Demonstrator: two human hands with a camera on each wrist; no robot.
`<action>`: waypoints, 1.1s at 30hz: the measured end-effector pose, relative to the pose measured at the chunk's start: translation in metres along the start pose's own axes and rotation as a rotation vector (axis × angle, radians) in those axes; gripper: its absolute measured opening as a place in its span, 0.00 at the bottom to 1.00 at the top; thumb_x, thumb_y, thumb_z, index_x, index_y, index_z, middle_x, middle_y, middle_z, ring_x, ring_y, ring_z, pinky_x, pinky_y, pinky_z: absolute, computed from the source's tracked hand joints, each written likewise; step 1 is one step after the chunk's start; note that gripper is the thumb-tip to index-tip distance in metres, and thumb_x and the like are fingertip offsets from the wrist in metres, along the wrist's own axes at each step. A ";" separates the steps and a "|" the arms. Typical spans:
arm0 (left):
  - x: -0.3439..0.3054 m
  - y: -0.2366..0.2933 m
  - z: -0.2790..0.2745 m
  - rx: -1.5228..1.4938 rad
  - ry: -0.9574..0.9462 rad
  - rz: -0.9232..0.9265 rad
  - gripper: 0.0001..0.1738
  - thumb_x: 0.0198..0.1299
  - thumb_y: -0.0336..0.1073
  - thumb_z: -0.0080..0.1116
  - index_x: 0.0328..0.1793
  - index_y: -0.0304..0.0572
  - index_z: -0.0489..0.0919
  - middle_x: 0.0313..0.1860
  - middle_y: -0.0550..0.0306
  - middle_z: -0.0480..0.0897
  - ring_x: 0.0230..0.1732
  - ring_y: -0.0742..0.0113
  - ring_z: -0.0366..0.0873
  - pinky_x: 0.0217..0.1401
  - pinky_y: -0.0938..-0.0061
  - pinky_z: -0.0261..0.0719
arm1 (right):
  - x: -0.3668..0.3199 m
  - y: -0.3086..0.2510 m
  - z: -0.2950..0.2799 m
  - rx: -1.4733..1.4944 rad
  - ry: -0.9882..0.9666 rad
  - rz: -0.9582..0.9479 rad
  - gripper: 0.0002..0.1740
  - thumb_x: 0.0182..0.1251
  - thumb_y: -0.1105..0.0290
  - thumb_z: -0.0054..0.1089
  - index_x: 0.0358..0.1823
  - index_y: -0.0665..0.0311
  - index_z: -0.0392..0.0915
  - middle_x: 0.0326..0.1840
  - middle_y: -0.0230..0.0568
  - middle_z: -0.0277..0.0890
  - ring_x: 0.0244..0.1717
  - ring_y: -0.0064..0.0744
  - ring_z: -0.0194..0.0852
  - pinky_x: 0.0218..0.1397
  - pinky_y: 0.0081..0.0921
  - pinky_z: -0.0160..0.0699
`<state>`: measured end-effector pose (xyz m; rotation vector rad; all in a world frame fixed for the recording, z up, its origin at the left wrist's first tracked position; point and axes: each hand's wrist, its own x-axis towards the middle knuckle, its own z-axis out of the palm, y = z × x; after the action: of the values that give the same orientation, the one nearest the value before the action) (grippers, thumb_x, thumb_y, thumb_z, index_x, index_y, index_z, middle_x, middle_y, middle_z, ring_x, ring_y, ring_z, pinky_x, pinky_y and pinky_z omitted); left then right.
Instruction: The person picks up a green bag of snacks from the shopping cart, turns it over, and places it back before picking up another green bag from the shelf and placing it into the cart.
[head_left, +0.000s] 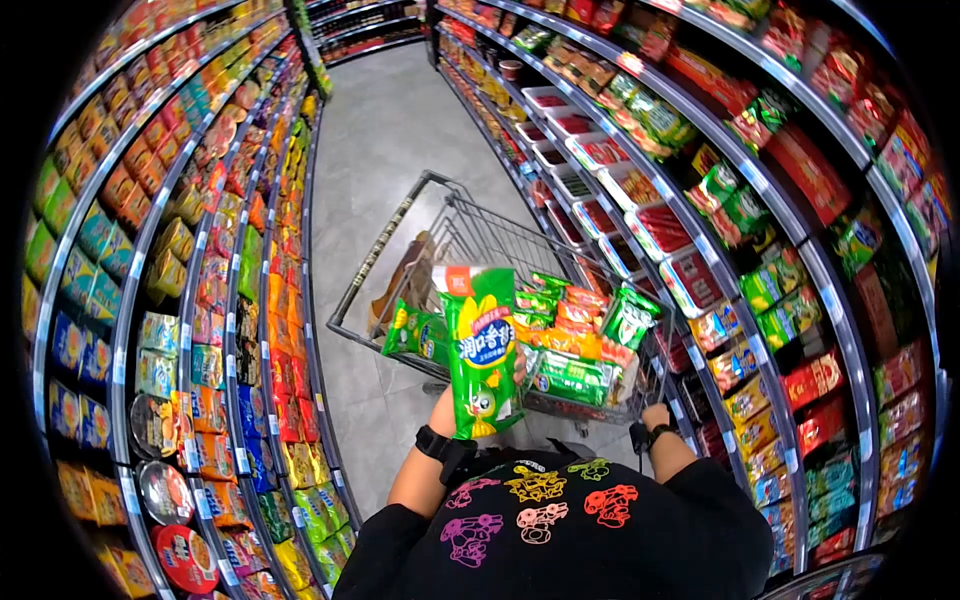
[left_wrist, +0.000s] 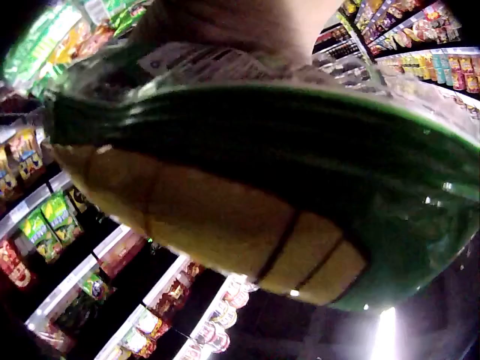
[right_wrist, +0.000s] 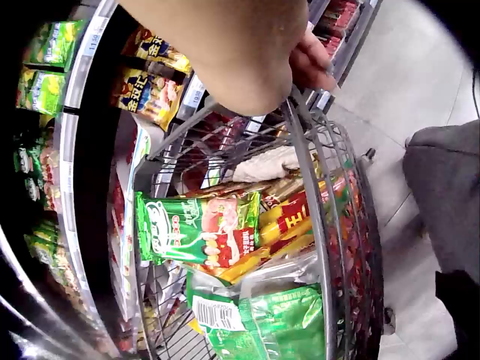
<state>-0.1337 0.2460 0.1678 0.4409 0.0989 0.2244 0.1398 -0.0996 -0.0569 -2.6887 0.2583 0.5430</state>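
Note:
My left hand (head_left: pixel 446 412) grips a plump green snack bag (head_left: pixel 482 350) printed with yellow corn and a cartoon face, and holds it upright over the shopping cart's near side. Most of that hand is behind the bag. Close up, the bag (left_wrist: pixel 247 165) fills the left wrist view, with the hand (left_wrist: pixel 240 26) at its top. My right hand (head_left: pixel 656 416) grips the rim of the shopping cart (right_wrist: pixel 319 217) at a corner; its fingers (right_wrist: pixel 312 64) show past the rim. Green packs (right_wrist: pixel 289 319) and red-and-yellow packs (right_wrist: pixel 281 217) lie inside the cart.
Shelves of packaged snacks line both sides of the aisle, with instant noodle tubs (head_left: pixel 187 558) low on the left. White trays of packs (head_left: pixel 660 228) sit along the right shelf, close to the cart. Grey floor (head_left: pixel 370 110) runs ahead to a far shelf.

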 end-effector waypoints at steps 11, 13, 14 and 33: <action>0.040 -0.100 0.052 0.047 -0.128 -0.341 0.24 0.68 0.46 0.41 0.62 0.37 0.67 0.49 0.51 0.78 0.49 0.62 0.78 0.53 0.67 0.77 | -0.026 -0.052 -0.064 0.165 -0.305 -0.489 0.31 0.58 0.51 0.55 0.54 0.69 0.71 0.52 0.52 0.75 0.52 0.40 0.75 0.51 0.32 0.73; 0.051 -0.131 0.066 0.060 -0.160 -0.439 0.24 0.68 0.46 0.41 0.62 0.37 0.67 0.49 0.51 0.78 0.48 0.61 0.78 0.53 0.67 0.77 | -0.083 -0.069 -0.113 0.794 -0.711 -0.619 0.25 0.71 0.55 0.43 0.56 0.69 0.71 0.55 0.41 0.74 0.57 0.30 0.69 0.58 0.29 0.67; 0.054 -0.147 0.073 0.069 -0.173 -0.488 0.24 0.68 0.47 0.41 0.62 0.37 0.67 0.49 0.51 0.78 0.48 0.61 0.78 0.53 0.67 0.77 | -0.106 -0.066 -0.141 1.132 -1.094 -0.526 0.28 0.72 0.51 0.40 0.61 0.67 0.66 0.60 0.40 0.69 0.60 0.32 0.66 0.62 0.32 0.65; 0.141 -0.315 0.154 0.728 -0.260 -0.972 0.24 0.67 0.49 0.42 0.60 0.41 0.70 0.54 0.53 0.78 0.50 0.64 0.78 0.51 0.64 0.78 | -0.083 0.062 -0.230 1.694 -0.744 -0.253 0.21 0.63 0.68 0.57 0.56 0.68 0.69 0.52 0.47 0.75 0.49 0.36 0.77 0.54 0.33 0.78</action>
<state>0.0859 -0.0615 0.1639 1.0820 0.1274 -0.8542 0.1256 -0.2402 0.1522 -0.7925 0.0632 0.6997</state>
